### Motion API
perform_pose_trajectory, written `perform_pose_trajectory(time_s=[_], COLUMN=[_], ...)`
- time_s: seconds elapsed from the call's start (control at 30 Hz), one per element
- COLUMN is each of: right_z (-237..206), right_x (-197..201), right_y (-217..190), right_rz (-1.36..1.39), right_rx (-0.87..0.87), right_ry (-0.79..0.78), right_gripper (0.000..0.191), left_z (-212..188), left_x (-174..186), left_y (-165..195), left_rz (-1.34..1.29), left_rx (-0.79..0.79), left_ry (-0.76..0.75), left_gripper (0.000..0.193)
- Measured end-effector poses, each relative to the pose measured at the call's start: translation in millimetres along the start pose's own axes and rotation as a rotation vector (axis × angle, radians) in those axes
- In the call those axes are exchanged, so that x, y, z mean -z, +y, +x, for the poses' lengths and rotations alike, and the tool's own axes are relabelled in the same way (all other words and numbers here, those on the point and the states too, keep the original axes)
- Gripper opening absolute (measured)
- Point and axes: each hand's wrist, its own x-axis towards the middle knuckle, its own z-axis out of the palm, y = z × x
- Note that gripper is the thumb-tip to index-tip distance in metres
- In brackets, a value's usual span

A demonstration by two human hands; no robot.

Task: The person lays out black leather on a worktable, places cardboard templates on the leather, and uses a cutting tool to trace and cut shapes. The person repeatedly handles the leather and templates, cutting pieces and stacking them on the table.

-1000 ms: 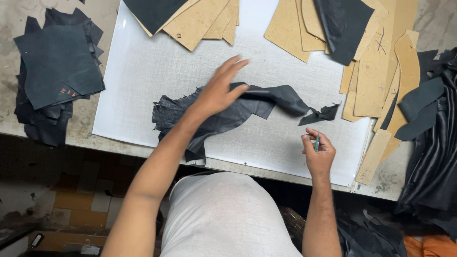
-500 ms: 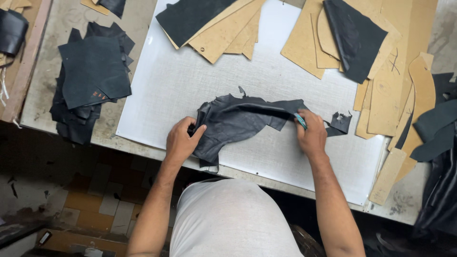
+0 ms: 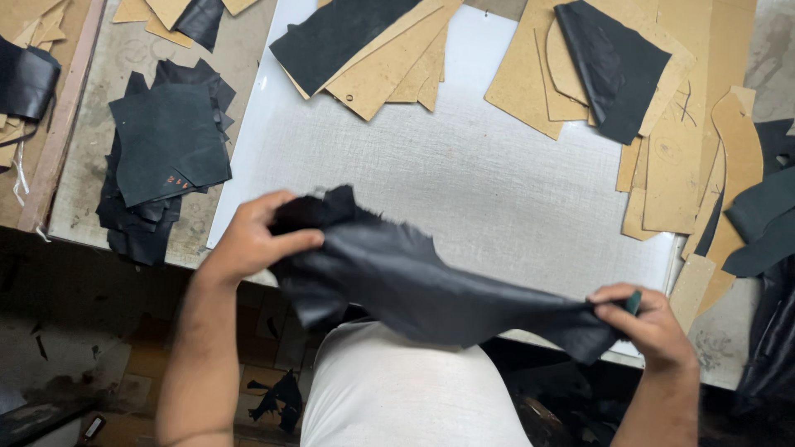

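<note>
The ragged piece of dark grey leather [image 3: 414, 285] had come up off the white cutting board [image 3: 497, 182], where it lay flat a moment earlier; it now hung stretched between both hands at the lower middle of the frame. The left hand [image 3: 252, 240] had its fingers clamped on the bunched left end, and the right hand [image 3: 650, 323] pinched the right corner, a small green tool tucked in that grip. Tan cardboard patterns [image 3: 662, 157] and a stack of cut black leather pieces [image 3: 166, 157] lay across the top of the frame and at upper left
</note>
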Motion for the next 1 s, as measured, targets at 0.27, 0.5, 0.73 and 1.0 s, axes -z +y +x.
perform_pose_trajectory(time_s=[0.27, 0.5, 0.73, 1.0], right_z=[85, 79, 83, 66], right_x=[-43, -54, -42, -16], right_y=[24, 60, 47, 61], right_rz=[-0.262, 0.015, -0.066, -0.215], right_rx=[0.095, -0.048, -0.157, -0.136], right_ry=[0.324, 0.565, 0.616, 0.661], right_gripper=[0.049, 0.042, 0.049, 0.033], left_z=[88, 19, 23, 36], left_x=[-75, -157, -164, -150], left_y=[-36, -87, -83, -44], left_rz=[0.739, 0.832, 0.636, 0.742], left_rx=[-0.454, -0.075, 0.148, -0.024], left_ry=[0.479, 0.355, 0.166, 0.069], left_gripper=[0.062, 0.04, 0.042, 0.029])
